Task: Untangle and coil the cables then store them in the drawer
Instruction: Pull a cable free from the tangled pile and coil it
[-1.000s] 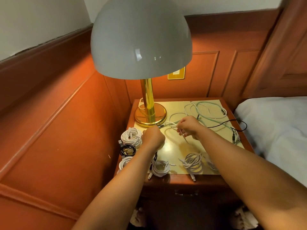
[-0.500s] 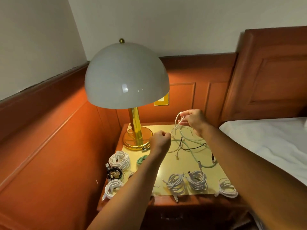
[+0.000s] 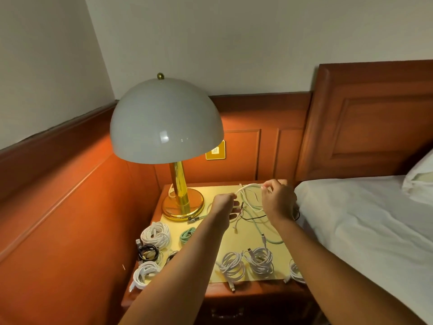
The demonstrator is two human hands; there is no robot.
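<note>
Above the nightstand point(image 3: 234, 290), my left hand point(image 3: 223, 205) and my right hand point(image 3: 277, 198) each pinch the same white cable point(image 3: 246, 187), which arcs between them. Its free end hangs down to the tabletop. Under the hands lies a loose tangle point(image 3: 254, 213) of pale green, white and thin black cables. Several white coiled cables point(image 3: 232, 265) line the front edge, more coils point(image 3: 155, 233) sit at the left, and a small green coil point(image 3: 187, 234) lies near my left forearm. The drawer front point(image 3: 226, 313) below is closed.
A brass lamp point(image 3: 179, 200) with a white dome shade point(image 3: 165, 123) stands at the nightstand's back left. Wood panelling runs along the left and rear walls. A bed point(image 3: 365, 233) with white sheets and a pillow borders the right side.
Both hands rose from the tabletop with the white cable, then my right hand came down a little and the two hands drew further apart. The camera tilted upward.
</note>
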